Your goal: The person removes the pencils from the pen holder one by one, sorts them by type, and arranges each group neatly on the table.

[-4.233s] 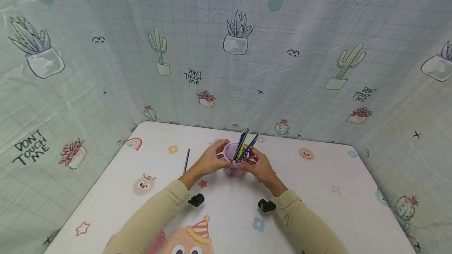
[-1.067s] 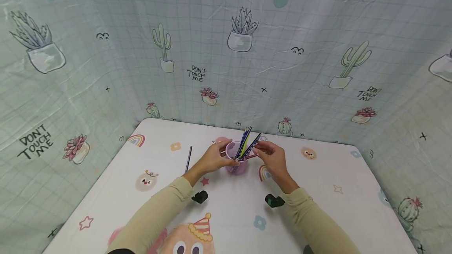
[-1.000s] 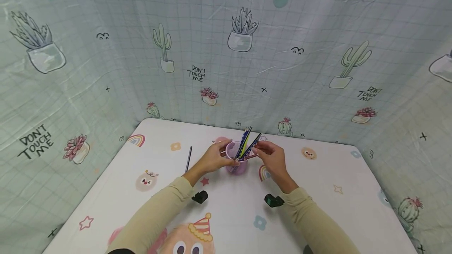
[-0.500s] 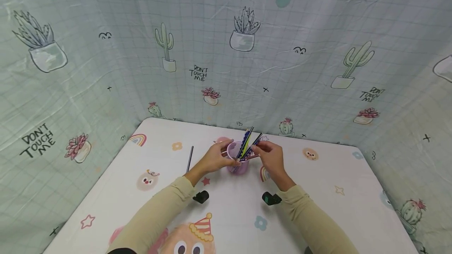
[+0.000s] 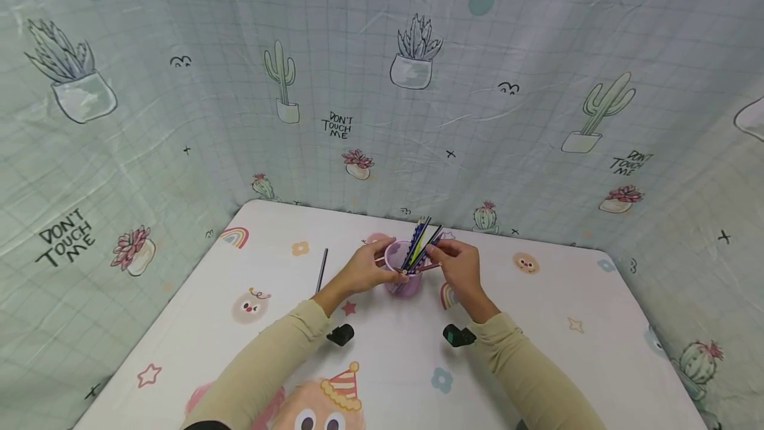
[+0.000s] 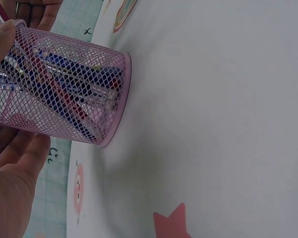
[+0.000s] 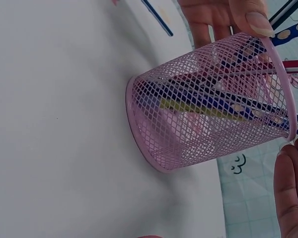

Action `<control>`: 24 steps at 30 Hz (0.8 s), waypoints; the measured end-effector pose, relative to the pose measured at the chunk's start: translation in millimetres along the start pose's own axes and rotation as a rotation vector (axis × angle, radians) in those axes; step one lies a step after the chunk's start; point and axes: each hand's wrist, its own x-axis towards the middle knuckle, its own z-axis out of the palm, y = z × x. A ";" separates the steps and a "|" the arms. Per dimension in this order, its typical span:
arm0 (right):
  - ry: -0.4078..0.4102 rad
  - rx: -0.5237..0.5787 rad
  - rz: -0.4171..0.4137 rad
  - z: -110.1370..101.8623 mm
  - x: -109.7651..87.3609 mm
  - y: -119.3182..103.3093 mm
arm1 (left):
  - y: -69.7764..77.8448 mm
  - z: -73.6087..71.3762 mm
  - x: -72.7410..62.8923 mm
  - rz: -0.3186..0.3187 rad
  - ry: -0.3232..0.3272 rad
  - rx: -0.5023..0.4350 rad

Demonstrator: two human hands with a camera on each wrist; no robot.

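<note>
A loose pencil (image 5: 322, 271) lay on the table (image 5: 525, 377) left of the cup (image 7: 198, 151), its near end hidden by the left forearm. A printed curtain (image 5: 358, 12) hung behind, and black devices (image 5: 341, 335) showed below the wrists. The cup was upright near the table's far edge, between the hands; whether its base touched the table could not be told. The left hand (image 5: 364, 267) gripped it, thumb over the near rim, fingers curved round the far side. The right hand (image 5: 461, 269) had bent fingers at the pencils (image 5: 418, 245) beside the rim; whether they pinched one could not be told.

About four seconds earlier, the right hand had been around the cup's right side; it had since shifted to the pencils. The left hand had stayed on the cup.

The cup was pink mesh, round, with smooth bands at rim and base. Its slender pencils were mostly dark blue, some dotted, one yellow-green; a red pencil (image 7: 295, 65) jutted over the rim.
</note>
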 end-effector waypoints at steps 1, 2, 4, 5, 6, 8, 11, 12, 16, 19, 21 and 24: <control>-0.001 -0.003 -0.001 -0.5 0.0 -0.3 | 0.2 0.2 0.0 0.000 0.000 0.003; -0.001 -0.004 -0.001 -0.9 0.2 -0.6 | 0.4 0.4 -0.2 -0.001 0.000 0.005; 0.002 -0.001 -0.006 -2.1 0.5 -1.5 | 1.0 0.6 -0.7 -0.006 0.002 0.011; 0.002 0.001 -0.009 -2.7 0.7 -2.1 | 1.9 0.8 -1.0 -0.008 0.002 0.013; 0.002 0.004 -0.013 -3.3 1.1 -2.8 | 2.2 0.9 -1.2 -0.010 0.004 0.016; 0.000 0.014 -0.016 -4.7 1.4 -4.6 | 2.8 1.1 -1.6 -0.010 0.006 0.014; -0.006 0.018 -0.011 -6.9 1.9 -7.7 | 3.9 1.3 -1.9 -0.006 0.008 0.013; -0.008 0.016 -0.008 -7.6 2.1 -8.7 | 4.1 1.3 -2.0 -0.004 0.008 0.014; -0.008 0.001 0.000 -10.7 3.8 -10.9 | 5.3 1.5 -2.7 -0.008 0.006 0.014; 0.001 -0.013 -0.014 -13.2 5.4 -12.6 | 5.2 1.6 -2.6 -0.011 0.007 0.004; 0.007 -0.007 -0.029 -15.3 6.0 -14.5 | 5.2 1.7 -2.6 -0.010 0.007 -0.002; 0.014 -0.002 -0.046 -18.6 6.3 -18.2 | 6.0 1.6 -2.7 -0.010 0.006 -0.007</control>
